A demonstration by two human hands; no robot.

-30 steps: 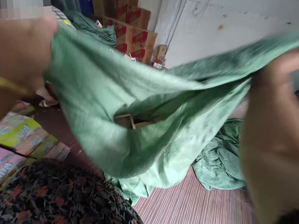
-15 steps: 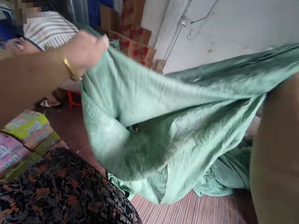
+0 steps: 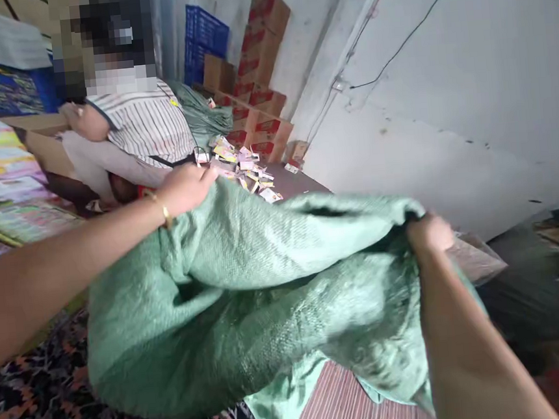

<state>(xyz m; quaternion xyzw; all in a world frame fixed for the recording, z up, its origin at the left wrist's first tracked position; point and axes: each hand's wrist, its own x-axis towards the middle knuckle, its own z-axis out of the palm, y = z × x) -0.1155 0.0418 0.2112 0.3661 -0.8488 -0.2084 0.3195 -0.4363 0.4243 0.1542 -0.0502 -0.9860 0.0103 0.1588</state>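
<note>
A large green woven sack (image 3: 283, 255) hangs between my two hands in front of my lap. My left hand (image 3: 192, 186) pinches its upper edge on the left; a gold bangle circles that wrist. On the other side my right hand (image 3: 431, 232) is closed around a bunched part of the edge. Between the hands the cloth sags in deep folds. Its lower part hangs over my dark floral clothing (image 3: 22, 395) and close to the striped floor. The inside of the sack is mostly hidden by folds.
A person in a striped top (image 3: 147, 120) sits ahead on the left, beside an open carton (image 3: 49, 148). Small packs (image 3: 249, 166) lie scattered on the floor. Red-marked boxes (image 3: 256, 58) and blue crates (image 3: 203, 40) stand behind. Colourful packages (image 3: 2, 168) are stacked at left.
Both hands have come lower and nearer each other, my right hand moving inward from the right edge. The stretched sack now hangs looser and bunched. The view has shifted, showing more floor and packs.
</note>
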